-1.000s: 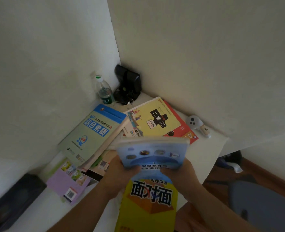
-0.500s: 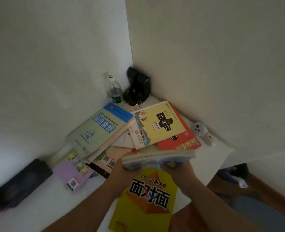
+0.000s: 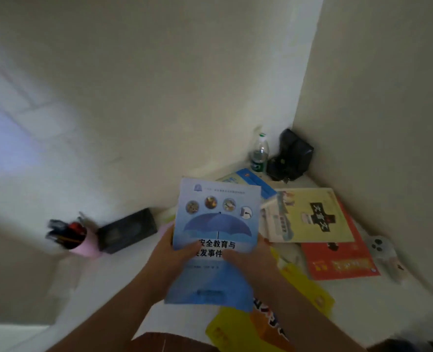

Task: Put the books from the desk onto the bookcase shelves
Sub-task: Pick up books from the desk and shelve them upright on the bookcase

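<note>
Now both hands, L [image 3: 171, 252] & R [image 3: 248, 255], grip blue book [image 3: 216, 224] above desk [image 3: 363, 301].

On the cover of the blue book [image 3: 216, 232], held up in the middle, the dark characters 安全教育与 are printed, and below them 发事件 is read; the rest is hidden by the fingers [image 3: 232, 255]. On the pale yellow book [image 3: 309, 219] at the right, 文言文 is written in a black cross. Other print is too blurred.
</note>
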